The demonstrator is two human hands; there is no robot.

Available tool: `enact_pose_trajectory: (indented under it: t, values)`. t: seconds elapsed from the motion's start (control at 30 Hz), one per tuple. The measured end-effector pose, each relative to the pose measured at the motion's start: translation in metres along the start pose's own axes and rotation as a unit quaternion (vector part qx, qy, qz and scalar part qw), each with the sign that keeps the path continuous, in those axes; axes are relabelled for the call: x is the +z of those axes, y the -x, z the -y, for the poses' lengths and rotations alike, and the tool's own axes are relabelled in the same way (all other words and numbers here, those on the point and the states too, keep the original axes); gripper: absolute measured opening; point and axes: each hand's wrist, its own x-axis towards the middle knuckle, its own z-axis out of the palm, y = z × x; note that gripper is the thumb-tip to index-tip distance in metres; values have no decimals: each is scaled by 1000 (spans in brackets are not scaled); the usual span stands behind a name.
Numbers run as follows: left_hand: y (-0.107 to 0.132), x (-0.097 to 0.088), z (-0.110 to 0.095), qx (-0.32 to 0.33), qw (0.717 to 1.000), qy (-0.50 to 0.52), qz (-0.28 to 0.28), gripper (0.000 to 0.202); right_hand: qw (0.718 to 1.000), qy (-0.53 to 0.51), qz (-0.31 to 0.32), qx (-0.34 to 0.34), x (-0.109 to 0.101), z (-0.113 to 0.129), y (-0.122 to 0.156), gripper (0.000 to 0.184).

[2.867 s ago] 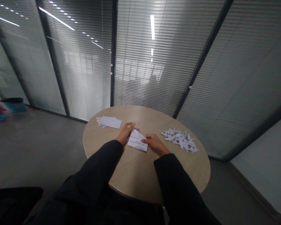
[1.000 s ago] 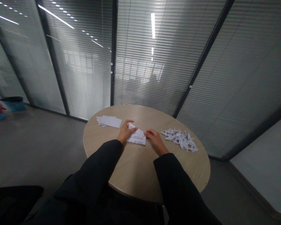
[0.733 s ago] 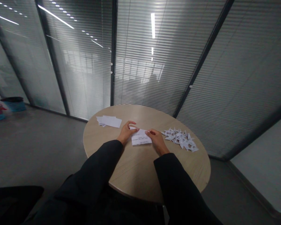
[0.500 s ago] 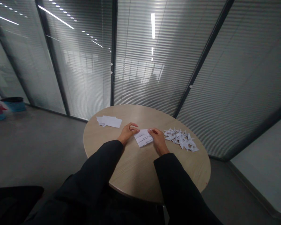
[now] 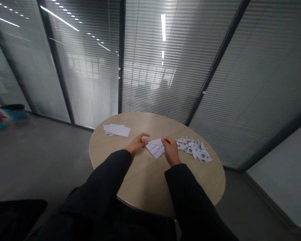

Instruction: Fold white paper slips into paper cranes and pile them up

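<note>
A piece of printed white paper (image 5: 155, 150) lies between my hands above the middle of the round table, with a plain folded flap along its far edge. My right hand (image 5: 171, 149) pinches its right side between thumb and fingers. At the left corner, the thumb of my left hand (image 5: 137, 143) meets the paper, while the index finger stretches out above it. The other left fingers are partly hidden. Beyond my right hand sits a heap of folded white paper shapes (image 5: 194, 149) with pointed ends.
Several white paper strips (image 5: 119, 130) lie overlapped at the table's left. The round wooden table (image 5: 145, 182) stands close to a glass partition with blinds (image 5: 150, 77). Blue bins (image 5: 16, 112) rest on the floor at far left. A dark chair-like shape (image 5: 15, 214) is at lower left.
The paper has turned and shifted slightly right, and a plain flap now shows across its far part. My left index finger has lifted and straightened; my right hand stays pinched on the paper.
</note>
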Motion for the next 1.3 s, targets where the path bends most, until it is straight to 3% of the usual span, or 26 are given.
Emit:
enact_pose_trajectory:
  t: [0.33,0.7,1.03,1.13,1.3]
  values:
    - [1,6,1,-25,990,-123,65,50,992,-29,118,-15,3,16,8,28]
    - [1,7,2,-28,988,-112,98,53,995,-10,94,-5,6,11,7,28]
    - [5,9,-8,-7,997,-68,40,56,977,-153,119,84,4,13,7,40]
    - [5,9,-7,5,996,-78,29,56,973,-159,136,97,5,13,8,42]
    - [1,5,-1,-11,994,-106,-3,54,978,-155,101,98,4,13,8,40]
